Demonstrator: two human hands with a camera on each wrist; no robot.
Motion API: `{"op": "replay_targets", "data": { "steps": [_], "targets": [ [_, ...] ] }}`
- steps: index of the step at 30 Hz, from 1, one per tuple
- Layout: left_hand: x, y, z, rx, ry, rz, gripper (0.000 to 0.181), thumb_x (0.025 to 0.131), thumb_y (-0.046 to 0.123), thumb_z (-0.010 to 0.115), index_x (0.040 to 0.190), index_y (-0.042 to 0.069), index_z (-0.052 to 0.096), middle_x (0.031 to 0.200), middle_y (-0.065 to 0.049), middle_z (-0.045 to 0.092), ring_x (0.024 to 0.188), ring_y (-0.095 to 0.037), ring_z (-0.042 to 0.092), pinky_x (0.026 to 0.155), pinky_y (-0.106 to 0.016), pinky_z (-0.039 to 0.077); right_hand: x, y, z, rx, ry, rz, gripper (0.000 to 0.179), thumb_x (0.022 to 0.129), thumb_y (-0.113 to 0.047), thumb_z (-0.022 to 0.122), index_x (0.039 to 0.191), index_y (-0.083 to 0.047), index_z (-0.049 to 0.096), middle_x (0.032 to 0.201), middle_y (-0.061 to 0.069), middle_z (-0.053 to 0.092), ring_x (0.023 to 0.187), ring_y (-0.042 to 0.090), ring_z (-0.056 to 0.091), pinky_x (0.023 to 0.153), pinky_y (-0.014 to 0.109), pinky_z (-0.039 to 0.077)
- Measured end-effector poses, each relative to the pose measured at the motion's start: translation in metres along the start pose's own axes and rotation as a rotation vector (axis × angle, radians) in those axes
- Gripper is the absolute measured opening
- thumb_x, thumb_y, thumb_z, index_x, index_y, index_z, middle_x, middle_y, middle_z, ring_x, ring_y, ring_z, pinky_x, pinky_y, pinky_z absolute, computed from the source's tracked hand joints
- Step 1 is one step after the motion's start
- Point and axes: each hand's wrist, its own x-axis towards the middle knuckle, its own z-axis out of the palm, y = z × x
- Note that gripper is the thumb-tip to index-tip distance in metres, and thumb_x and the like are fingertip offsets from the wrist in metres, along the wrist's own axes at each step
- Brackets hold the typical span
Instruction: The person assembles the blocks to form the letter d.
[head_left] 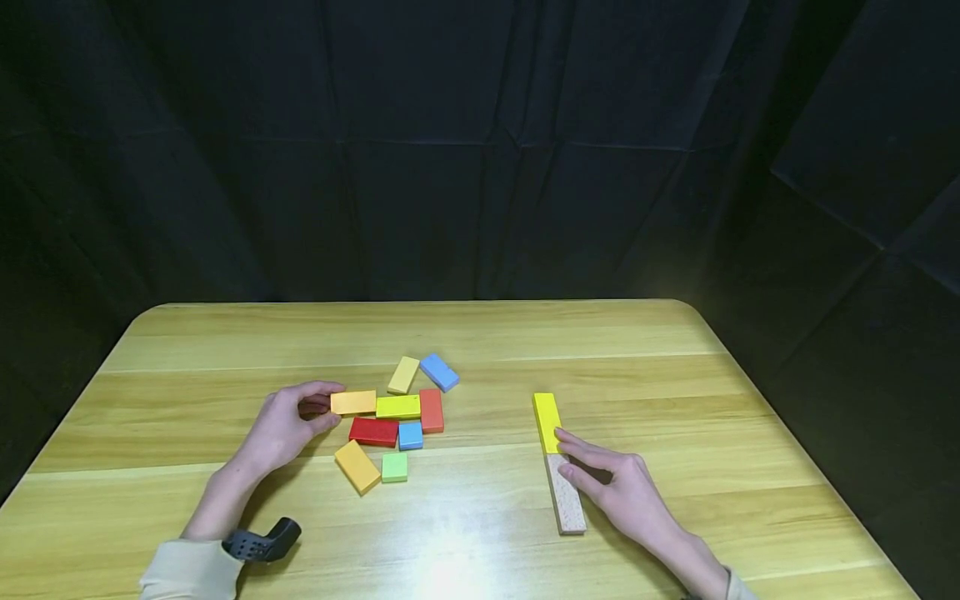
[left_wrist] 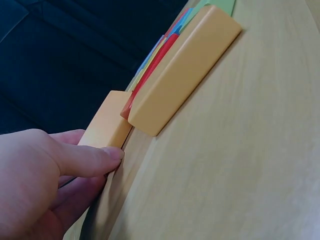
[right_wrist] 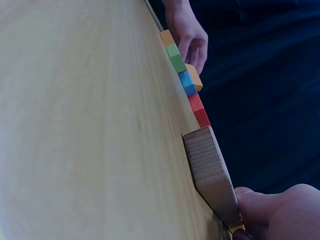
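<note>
My left hand (head_left: 281, 425) pinches the left end of a light orange block (head_left: 352, 403) between thumb and fingers. In the left wrist view the thumb (left_wrist: 92, 159) lies along that block's near edge. The block's other end meets a yellow-green block (head_left: 398, 407). My right hand (head_left: 618, 492) rests beside a row of two blocks laid end to end: a bright yellow block (head_left: 547, 421) and a plain wooden block (head_left: 566, 500). Its index fingertip is at the yellow block's right edge and its thumb at the wooden one's. Neither is wrapped by the fingers.
Around the left hand's block lie a dark red block (head_left: 373, 432), a lighter red block (head_left: 431, 411), small blue (head_left: 410, 435) and green (head_left: 394, 467) blocks, and an orange block (head_left: 357, 467). Pale yellow (head_left: 403, 375) and blue (head_left: 439, 372) blocks lie behind. A dark curtain (head_left: 480, 167) hangs beyond the table.
</note>
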Motion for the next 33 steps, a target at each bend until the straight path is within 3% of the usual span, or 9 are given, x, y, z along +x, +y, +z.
{"op": "replay_targets", "data": {
  "steps": [17, 33],
  "targets": [
    [-0.0015, -0.0012, -0.0025, 0.021, 0.011, 0.034, 0.039, 0.086, 0.003, 0.076, 0.124, 0.003, 0.068, 0.114, -0.014, 0.070, 0.099, -0.028, 0.068, 0.089, -0.046, 0.057, -0.0005, 0.0009, 0.0002, 0.004, 0.002, 0.006, 0.031, 0.090, -0.022, 0.075, 0.119, -0.012, 0.074, 0.134, -0.005, 0.064, 0.121, 0.021, 0.062, 0.100, 0.006, 0.036],
    [-0.0002, -0.0036, -0.0018, 0.020, 0.050, 0.036, 0.037, 0.093, 0.005, 0.068, 0.130, 0.001, 0.064, 0.117, -0.020, 0.070, 0.103, -0.032, 0.068, 0.090, -0.048, 0.056, 0.0009, -0.0001, -0.0012, -0.023, -0.005, -0.004, 0.032, 0.091, -0.023, 0.074, 0.120, -0.011, 0.073, 0.133, -0.006, 0.065, 0.120, 0.019, 0.062, 0.100, 0.006, 0.037]
  ]
}}
